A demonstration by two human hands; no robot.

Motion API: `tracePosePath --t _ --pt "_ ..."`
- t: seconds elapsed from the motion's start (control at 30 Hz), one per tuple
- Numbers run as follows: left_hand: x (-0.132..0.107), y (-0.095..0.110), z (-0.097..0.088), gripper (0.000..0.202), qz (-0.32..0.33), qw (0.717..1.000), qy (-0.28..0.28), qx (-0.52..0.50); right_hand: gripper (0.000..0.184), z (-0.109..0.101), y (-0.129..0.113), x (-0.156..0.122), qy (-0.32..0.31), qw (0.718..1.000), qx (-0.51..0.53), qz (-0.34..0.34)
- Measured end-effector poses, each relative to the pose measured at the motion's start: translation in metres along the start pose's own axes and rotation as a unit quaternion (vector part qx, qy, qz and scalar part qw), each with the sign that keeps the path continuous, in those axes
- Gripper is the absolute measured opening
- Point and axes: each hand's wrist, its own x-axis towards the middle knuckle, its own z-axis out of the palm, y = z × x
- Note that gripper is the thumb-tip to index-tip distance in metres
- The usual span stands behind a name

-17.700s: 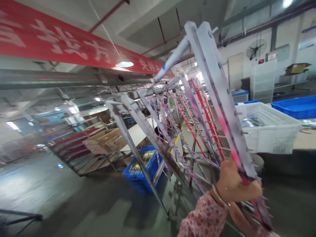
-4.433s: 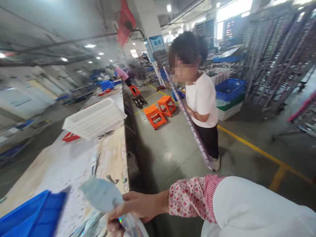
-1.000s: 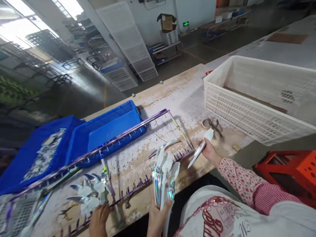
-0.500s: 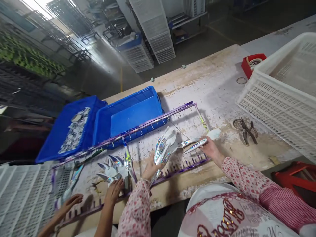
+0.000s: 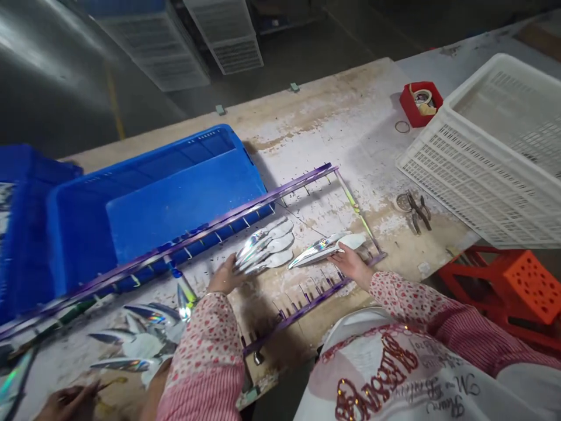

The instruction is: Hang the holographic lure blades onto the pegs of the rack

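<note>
My left hand (image 5: 225,276) is shut on a bunch of holographic blade-shaped pieces (image 5: 262,249) with white ends, and the bunch lies low over the table. My right hand (image 5: 353,262) grips one similar piece (image 5: 318,250) by its white end (image 5: 353,241). Both hands are inside a purple-coated metal rack frame with rows of hooks (image 5: 302,310), which lies flat on the worktable (image 5: 333,111). Further holographic pieces (image 5: 131,345) lie at lower left, by a co-worker's hand (image 5: 72,403).
A blue plastic crate (image 5: 175,204) sits beyond the rack, and a white slatted crate (image 5: 495,158) stands at the right. Pliers (image 5: 416,209) and a red box holding tape (image 5: 419,102) lie on the table. An orange stool (image 5: 521,286) stands on the floor at right.
My left hand has lowered its bunch from upright to nearly flat over the table. My right hand has moved slightly left with its piece. The view has tilted down and closer.
</note>
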Motion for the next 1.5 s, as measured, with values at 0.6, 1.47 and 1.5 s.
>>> tracePosePath --t 0.6,1.47,1.5 --pt "-0.167 0.126 0.145 0.042 -0.221 0.696 -0.017 -0.683 0.043 -0.064 -0.007 -0.053 -0.388 0.584 -0.577 -0.419" --pt "-0.149 0.189 0.272 0.046 -0.168 0.742 0.025 -0.648 0.018 -0.106 -0.083 0.016 -0.149 0.456 -0.823 -0.303" --pt "-0.15 0.189 0.273 0.046 -0.168 0.744 0.026 -0.646 0.018 -0.104 -0.083 0.014 -0.144 0.449 -0.83 -0.298"
